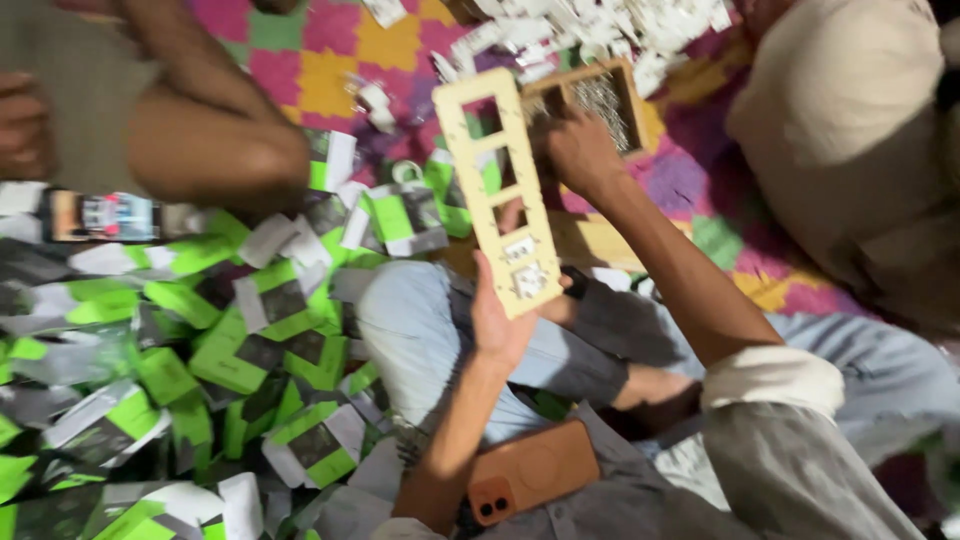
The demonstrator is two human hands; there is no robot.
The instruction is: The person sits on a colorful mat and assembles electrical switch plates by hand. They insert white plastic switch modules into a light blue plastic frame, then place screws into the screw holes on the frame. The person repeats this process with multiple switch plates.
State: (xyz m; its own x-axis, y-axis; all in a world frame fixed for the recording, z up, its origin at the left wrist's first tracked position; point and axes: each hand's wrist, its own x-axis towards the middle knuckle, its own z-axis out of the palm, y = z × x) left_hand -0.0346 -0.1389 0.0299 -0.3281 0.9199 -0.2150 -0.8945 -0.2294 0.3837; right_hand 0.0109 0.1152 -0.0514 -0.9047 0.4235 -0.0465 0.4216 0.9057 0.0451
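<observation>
Cream frame plate held over the lap – green-and-white packs heaped at the left.

The left hand [500, 320] grips the lower end of the cream frame plate [497, 190], a long strip with rectangular cut-outs, raised upright above the knees. The right hand [580, 150], arm extended, rests on a small wooden box [590, 95] – its grip cannot be told. Green-and-white packs [250, 340] cover the floor; an orange phone [530, 470] lies on the lap.
</observation>
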